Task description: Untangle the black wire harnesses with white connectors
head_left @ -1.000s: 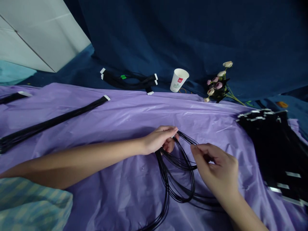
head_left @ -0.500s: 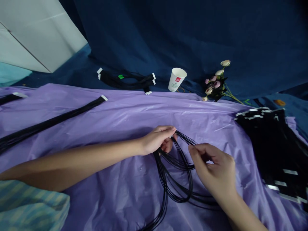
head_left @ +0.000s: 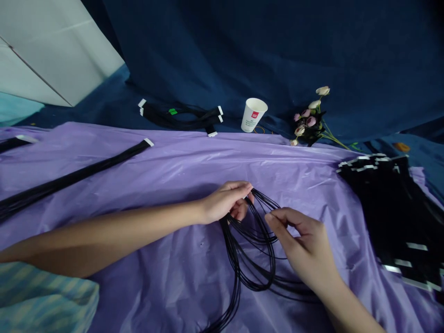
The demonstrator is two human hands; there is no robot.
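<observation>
Thin black wires (head_left: 233, 259) hang in loops in front of me over purple sheeting (head_left: 166, 277). My left hand (head_left: 227, 202) pinches the bundle near its upper end, and a bit of something white shows by the fingertips, perhaps a connector. To its right, my right hand (head_left: 300, 236) has thumb and forefinger pressed together on some of the wires, a short way along from the left fingers. The lower part of the bundle trails down and rightward, passing behind my right forearm.
A wire harness with white connectors (head_left: 180, 118), a paper cup (head_left: 254, 114) and artificial flowers (head_left: 310, 122) stand along the back. Black wire bundles (head_left: 385, 217) lie piled at right. Another long black wire bundle (head_left: 79, 173) lies at left.
My right hand has shifted slightly left and down, closer to my left hand, and the wires between them have spread a little. My left hand keeps its hold.
</observation>
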